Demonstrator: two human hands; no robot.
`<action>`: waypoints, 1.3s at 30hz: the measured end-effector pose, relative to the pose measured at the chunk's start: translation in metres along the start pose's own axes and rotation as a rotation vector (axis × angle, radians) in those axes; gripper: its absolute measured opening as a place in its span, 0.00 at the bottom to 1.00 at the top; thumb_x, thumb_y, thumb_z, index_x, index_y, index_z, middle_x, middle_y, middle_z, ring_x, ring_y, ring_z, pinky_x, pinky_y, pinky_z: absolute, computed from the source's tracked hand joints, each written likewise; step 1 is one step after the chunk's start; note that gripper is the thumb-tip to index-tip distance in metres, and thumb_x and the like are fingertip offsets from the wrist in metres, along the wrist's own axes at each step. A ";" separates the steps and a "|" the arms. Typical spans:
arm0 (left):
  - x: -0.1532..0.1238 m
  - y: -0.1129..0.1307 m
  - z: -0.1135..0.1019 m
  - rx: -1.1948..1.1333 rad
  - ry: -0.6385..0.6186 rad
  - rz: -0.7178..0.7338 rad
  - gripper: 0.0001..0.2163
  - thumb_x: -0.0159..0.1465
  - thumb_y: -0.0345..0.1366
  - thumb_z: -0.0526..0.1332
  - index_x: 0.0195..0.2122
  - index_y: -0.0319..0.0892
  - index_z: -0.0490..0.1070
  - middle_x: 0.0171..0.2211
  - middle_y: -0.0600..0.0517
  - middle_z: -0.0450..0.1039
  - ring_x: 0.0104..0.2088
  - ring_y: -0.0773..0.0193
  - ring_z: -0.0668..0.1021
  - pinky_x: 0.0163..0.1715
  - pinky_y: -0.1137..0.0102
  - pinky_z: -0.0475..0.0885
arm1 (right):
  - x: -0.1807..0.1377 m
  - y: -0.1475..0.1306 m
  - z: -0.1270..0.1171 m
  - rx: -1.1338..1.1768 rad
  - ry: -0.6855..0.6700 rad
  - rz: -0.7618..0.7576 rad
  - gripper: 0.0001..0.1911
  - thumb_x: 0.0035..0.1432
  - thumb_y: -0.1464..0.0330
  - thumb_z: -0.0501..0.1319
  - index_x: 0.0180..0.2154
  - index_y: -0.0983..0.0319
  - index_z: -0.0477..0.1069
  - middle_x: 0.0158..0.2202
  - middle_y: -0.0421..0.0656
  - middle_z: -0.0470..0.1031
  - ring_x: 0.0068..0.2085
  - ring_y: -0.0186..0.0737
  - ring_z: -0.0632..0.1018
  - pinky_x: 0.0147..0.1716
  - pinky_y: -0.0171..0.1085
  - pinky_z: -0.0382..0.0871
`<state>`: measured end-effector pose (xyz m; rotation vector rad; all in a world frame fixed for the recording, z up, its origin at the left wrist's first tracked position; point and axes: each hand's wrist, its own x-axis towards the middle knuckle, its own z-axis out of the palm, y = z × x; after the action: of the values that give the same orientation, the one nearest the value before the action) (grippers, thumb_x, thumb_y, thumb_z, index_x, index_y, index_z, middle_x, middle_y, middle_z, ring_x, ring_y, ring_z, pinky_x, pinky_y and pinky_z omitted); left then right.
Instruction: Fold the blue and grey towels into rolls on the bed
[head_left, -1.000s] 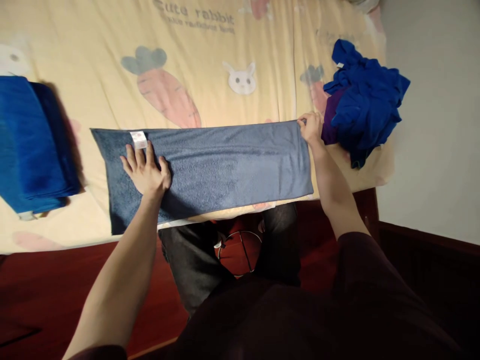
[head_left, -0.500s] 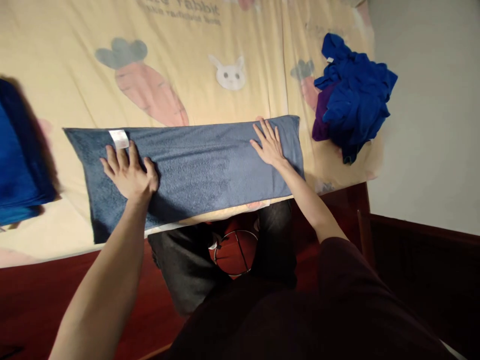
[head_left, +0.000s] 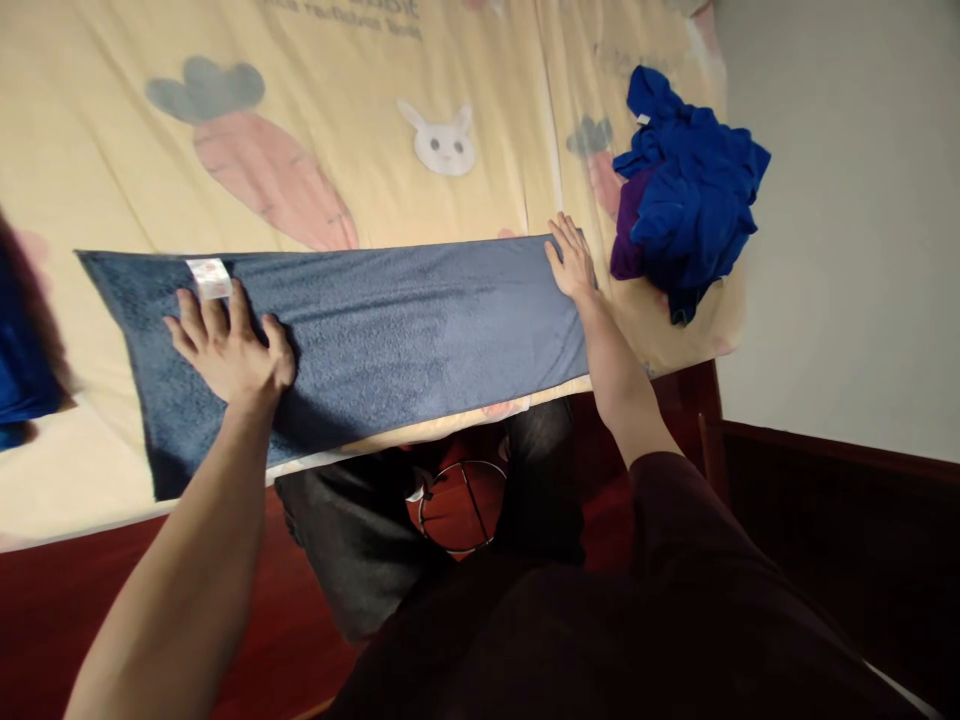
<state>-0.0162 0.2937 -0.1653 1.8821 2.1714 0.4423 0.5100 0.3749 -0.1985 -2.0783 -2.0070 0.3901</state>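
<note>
A grey-blue towel (head_left: 390,330) lies spread lengthwise along the near edge of the bed. My left hand (head_left: 232,350) rests flat on its left part, fingers spread, with the fingertips at a white label (head_left: 209,278) near the towel's far edge. At the far right corner of the towel, my right hand (head_left: 571,260) lies with its fingers stretched out, partly over the edge. Neither hand grips the cloth. Slight creases run across the towel's upper right part.
A crumpled heap of blue cloth (head_left: 697,190) with a purple piece (head_left: 630,225) lies to the right, near the wall (head_left: 847,220). Blue cloth (head_left: 22,350) lies at the left edge. The yellow bed sheet (head_left: 517,110) has carrot and rabbit prints.
My right hand has slid right across the towel to its right corner. My left hand stays beside the label. The whole view has shifted slightly to the right.
</note>
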 end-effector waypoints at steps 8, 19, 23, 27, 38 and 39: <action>0.000 -0.005 0.003 -0.019 0.026 0.021 0.35 0.72 0.53 0.44 0.76 0.42 0.58 0.76 0.43 0.56 0.78 0.51 0.50 0.76 0.52 0.39 | -0.010 0.045 -0.021 -0.080 0.018 0.056 0.31 0.78 0.57 0.41 0.75 0.58 0.56 0.78 0.44 0.54 0.78 0.45 0.52 0.77 0.60 0.40; 0.001 -0.010 0.009 -0.075 0.091 0.072 0.34 0.71 0.52 0.50 0.74 0.38 0.61 0.75 0.38 0.56 0.76 0.39 0.54 0.73 0.40 0.43 | -0.141 -0.036 -0.022 -0.080 0.037 -0.011 0.35 0.76 0.61 0.44 0.79 0.57 0.40 0.81 0.42 0.39 0.80 0.51 0.41 0.77 0.64 0.36; 0.002 -0.011 0.009 -0.077 0.080 0.080 0.35 0.71 0.52 0.50 0.74 0.38 0.61 0.75 0.38 0.56 0.76 0.38 0.54 0.73 0.40 0.42 | -0.185 -0.027 -0.010 -0.060 -0.050 0.058 0.35 0.75 0.61 0.44 0.78 0.58 0.42 0.80 0.43 0.43 0.80 0.49 0.45 0.77 0.61 0.38; 0.001 -0.010 0.009 -0.085 0.075 0.070 0.34 0.71 0.52 0.51 0.74 0.40 0.61 0.76 0.39 0.55 0.76 0.38 0.53 0.73 0.40 0.42 | -0.194 -0.005 -0.007 -0.021 -0.054 0.062 0.34 0.75 0.60 0.45 0.77 0.58 0.49 0.79 0.44 0.47 0.79 0.46 0.48 0.78 0.58 0.41; 0.000 -0.009 0.006 -0.080 0.065 0.082 0.34 0.71 0.53 0.50 0.74 0.41 0.60 0.76 0.40 0.54 0.77 0.39 0.53 0.73 0.39 0.42 | -0.242 0.004 -0.008 0.031 0.378 0.408 0.13 0.70 0.58 0.58 0.41 0.58 0.77 0.51 0.50 0.74 0.56 0.51 0.74 0.64 0.56 0.65; 0.000 -0.008 0.006 -0.081 0.065 0.081 0.34 0.71 0.53 0.50 0.74 0.41 0.60 0.76 0.39 0.54 0.77 0.39 0.53 0.73 0.39 0.42 | -0.243 0.003 -0.009 0.032 0.371 0.423 0.13 0.69 0.58 0.59 0.39 0.58 0.77 0.51 0.50 0.75 0.56 0.51 0.73 0.64 0.56 0.65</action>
<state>-0.0215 0.2929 -0.1738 1.9422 2.0892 0.6053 0.5086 0.1324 -0.1827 -2.3432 -1.3475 0.0895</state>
